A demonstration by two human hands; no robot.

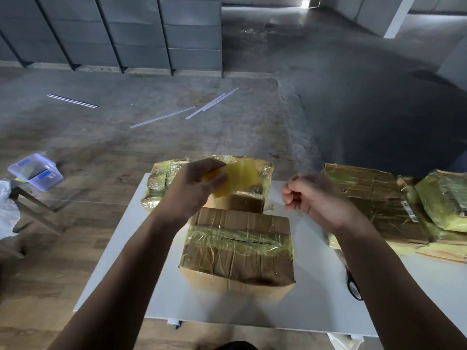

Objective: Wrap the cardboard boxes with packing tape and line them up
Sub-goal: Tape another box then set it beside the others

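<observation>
One head-worn wide-angle view, pitched forward and down. Worktop point(313, 248) is seen close, from above, at 6 o'clock; left hand point(194, 190) and right hand point(316, 198) are framed near centre. Floor point(151, 137) and shelving point(151, 34) are taken in farther off, toward 12 o'clock.

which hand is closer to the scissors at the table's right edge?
Right. The right hand is just beyond the scissors, its forearm partly covering them. The left hand, gripping the tape roll, is farther off, on the other side of the front box.
</observation>
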